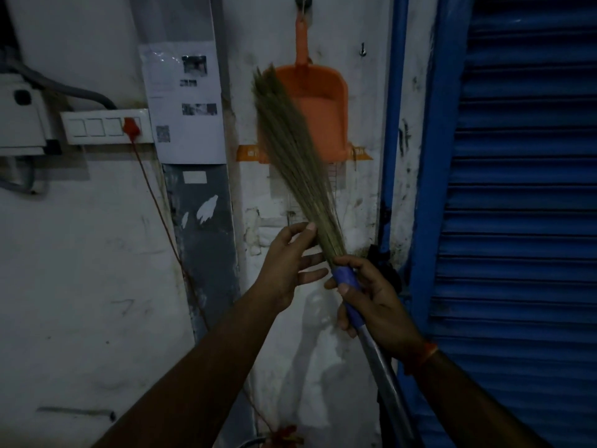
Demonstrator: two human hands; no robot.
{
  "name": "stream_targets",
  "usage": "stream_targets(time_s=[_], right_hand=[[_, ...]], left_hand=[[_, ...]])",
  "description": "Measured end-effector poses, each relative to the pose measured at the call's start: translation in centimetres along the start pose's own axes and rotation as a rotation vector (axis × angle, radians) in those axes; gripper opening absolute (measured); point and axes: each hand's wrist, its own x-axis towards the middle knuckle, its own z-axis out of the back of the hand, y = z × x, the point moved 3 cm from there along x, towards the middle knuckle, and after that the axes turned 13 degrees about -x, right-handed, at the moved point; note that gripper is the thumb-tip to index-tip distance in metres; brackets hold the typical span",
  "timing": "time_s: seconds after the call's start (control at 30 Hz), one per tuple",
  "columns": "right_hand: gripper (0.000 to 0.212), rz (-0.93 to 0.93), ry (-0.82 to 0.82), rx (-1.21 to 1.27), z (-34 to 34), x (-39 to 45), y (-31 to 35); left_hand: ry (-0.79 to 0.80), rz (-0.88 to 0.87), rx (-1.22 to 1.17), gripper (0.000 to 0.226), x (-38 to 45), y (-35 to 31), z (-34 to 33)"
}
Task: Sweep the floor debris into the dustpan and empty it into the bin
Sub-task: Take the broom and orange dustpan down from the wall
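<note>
A grass broom point(292, 150) points upward with its bristles in front of an orange dustpan point(318, 101) that hangs by its handle from a wall hook. My right hand point(371, 299) grips the broom's blue collar, above a grey metal handle that runs down to the lower right. My left hand point(287, 263) is open, its fingers spread and its thumb touching the base of the bristles. No floor debris or bin is in view.
A blue roller shutter point(523, 221) and its blue frame fill the right side. On the white wall at left are a switch plate point(106, 126) with a red plug and cord, a posted paper sheet point(184, 101), and a grey box point(19, 114).
</note>
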Motion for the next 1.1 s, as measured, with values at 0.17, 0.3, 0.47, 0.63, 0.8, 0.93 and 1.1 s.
stream_targets(time_s=[0.17, 0.3, 0.47, 0.63, 0.8, 0.93, 1.1], right_hand=[[0.033, 0.058, -0.08, -0.012, 1.7, 1.1, 2.1], [0.031, 0.129, -0.171, -0.04, 4.3, 2.8, 3.6], [0.031, 0.192, -0.263, -0.072, 8.2, 4.5, 4.5], [0.028, 0.241, -0.331, -0.096, 11.5, 6.3, 5.9], [0.027, 0.316, -0.377, -0.183, 13.6, 8.9, 7.5], [0.026, 0.351, -0.398, -0.2, 13.9, 11.8, 8.4], [0.026, 0.39, -0.431, -0.235, 13.1, 16.7, 9.2]], left_hand=[[-0.006, -0.083, 0.046, 0.034, -0.4, -1.4, -0.2], [-0.008, -0.161, 0.108, 0.029, 0.1, -2.8, -1.5], [0.008, -0.238, 0.16, 0.03, 1.5, -4.9, -3.9], [0.014, -0.303, 0.195, 0.027, 3.2, -7.5, -5.9], [0.009, -0.423, 0.297, 0.026, 7.4, -11.4, -6.9], [-0.001, -0.649, 0.598, 0.02, 12.4, -15.5, -7.5], [-0.097, -0.879, 0.888, 0.029, 18.6, -22.0, -8.2]])
